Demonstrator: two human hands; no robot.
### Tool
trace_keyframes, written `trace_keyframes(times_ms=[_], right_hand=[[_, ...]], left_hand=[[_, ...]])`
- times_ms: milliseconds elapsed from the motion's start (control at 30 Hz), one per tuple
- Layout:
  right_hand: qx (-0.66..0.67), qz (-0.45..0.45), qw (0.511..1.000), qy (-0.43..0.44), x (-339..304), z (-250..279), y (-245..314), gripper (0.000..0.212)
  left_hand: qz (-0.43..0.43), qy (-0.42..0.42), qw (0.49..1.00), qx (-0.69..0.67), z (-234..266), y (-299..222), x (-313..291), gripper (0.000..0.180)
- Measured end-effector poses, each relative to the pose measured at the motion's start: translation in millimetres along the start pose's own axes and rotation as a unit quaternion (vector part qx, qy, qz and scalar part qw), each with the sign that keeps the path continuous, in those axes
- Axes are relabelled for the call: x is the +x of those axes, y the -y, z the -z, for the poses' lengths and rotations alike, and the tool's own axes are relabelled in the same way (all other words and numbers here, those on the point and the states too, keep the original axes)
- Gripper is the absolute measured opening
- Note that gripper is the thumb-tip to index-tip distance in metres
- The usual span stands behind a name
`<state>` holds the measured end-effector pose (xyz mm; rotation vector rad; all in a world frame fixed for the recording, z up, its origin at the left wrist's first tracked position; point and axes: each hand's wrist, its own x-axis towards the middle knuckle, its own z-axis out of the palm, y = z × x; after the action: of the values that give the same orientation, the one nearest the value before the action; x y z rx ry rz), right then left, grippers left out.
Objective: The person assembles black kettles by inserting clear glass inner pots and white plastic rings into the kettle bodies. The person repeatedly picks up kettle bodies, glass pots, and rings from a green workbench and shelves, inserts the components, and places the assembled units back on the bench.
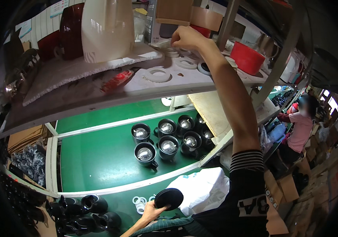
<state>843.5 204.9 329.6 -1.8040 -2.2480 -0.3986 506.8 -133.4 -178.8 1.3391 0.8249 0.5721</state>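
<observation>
Low in the view, my left hand (151,212) grips a black round disc (169,198) by its near edge, tilted above the bench. My right arm reaches up over the shelf (137,83), and my right hand (189,38) is there with its fingers curled downward and closed. Whatever is between those fingertips is hidden. Just below that hand lie several white rings, one larger white ring (157,75) nearer the shelf edge. A dark-rimmed ring (204,68) lies next to my forearm. Small white rings (139,202) sit on the bench beside my left hand.
Black pots (144,153) with shiny insides stand grouped on a green conveyor surface (94,158). More black vessels (94,204) are at lower left. A white plastic bag (206,189) lies at the front. The shelf holds a cream jug body (107,31) and red tub (247,57). A person (298,128) works at right.
</observation>
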Motion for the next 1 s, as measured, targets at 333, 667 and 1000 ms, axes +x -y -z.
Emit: trace_keyframes(times_ms=[333,667,1000], right_hand=[[0.102,0.01,0.984,0.148,-15,15,17,0.028],[-0.052,0.115,0.991,-0.047,-51,15,22,0.017],[-0.193,0.174,0.954,-0.148,-98,30,48,0.006]], left_hand=[[0.022,0.002,0.999,0.028,10,-7,2,0.034],[0.052,0.025,0.998,0.031,5,-8,2,0.037],[0.018,0.007,1.0,0.012,3,-3,1,0.034]])
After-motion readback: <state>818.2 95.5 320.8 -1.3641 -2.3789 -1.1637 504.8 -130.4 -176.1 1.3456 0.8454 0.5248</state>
